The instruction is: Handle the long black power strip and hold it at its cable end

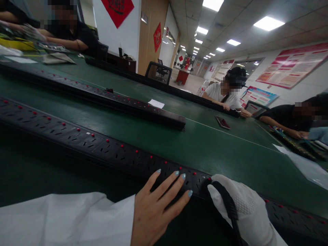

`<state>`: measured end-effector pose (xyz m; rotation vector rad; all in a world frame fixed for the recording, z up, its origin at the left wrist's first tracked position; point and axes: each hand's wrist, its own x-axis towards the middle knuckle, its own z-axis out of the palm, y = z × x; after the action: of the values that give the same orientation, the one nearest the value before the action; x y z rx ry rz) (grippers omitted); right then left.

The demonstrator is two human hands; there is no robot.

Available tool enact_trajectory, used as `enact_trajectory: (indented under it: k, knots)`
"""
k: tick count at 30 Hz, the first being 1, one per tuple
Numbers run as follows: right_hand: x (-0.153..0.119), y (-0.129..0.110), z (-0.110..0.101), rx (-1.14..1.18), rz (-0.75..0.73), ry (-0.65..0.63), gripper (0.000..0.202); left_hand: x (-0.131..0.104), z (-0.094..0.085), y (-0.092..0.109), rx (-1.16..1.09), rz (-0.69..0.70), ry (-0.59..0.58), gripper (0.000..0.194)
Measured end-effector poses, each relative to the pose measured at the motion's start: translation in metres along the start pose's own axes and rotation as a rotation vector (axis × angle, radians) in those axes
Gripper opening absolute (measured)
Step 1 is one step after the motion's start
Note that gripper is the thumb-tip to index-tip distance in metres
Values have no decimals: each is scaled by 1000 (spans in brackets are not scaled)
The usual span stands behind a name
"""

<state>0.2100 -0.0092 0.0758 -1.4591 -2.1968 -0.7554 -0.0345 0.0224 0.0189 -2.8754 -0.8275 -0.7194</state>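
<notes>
A long black power strip (96, 143) with a row of sockets and red indicator lights runs diagonally across the near table. My left hand (164, 201), bare with pale blue nails, lies with fingers spread on the strip's top. Just right of it my right hand (242, 206), in a white glove, is closed around a black plug (222, 194). The plug is against the strip's socket face, and its cord (236, 229) trails down toward me. Whether the pins are fully in the socket is hidden by the glove and plug.
A second black power strip (123, 102) lies farther back, with a white paper slip (156, 103) by it. Another long black strip (153, 83) spans the far side. A phone (222, 122) rests on the green table (205, 150). Several people work around it.
</notes>
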Motion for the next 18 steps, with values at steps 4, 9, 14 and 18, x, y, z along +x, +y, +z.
enact_trajectory:
  k: [4,9,14,18]
  knots:
    - [-2,0,1,12,3,-3,28,-1,0,0,7,5,-9,59]
    - [-2,2,1,23,8,-18,28,-2,-1,-1,5,20,-21,68]
    - [0,2,1,30,29,-34,28,-2,-2,-2,18,23,-50,69]
    - [-1,2,2,30,59,-54,28,-2,-4,-2,22,35,-72,70]
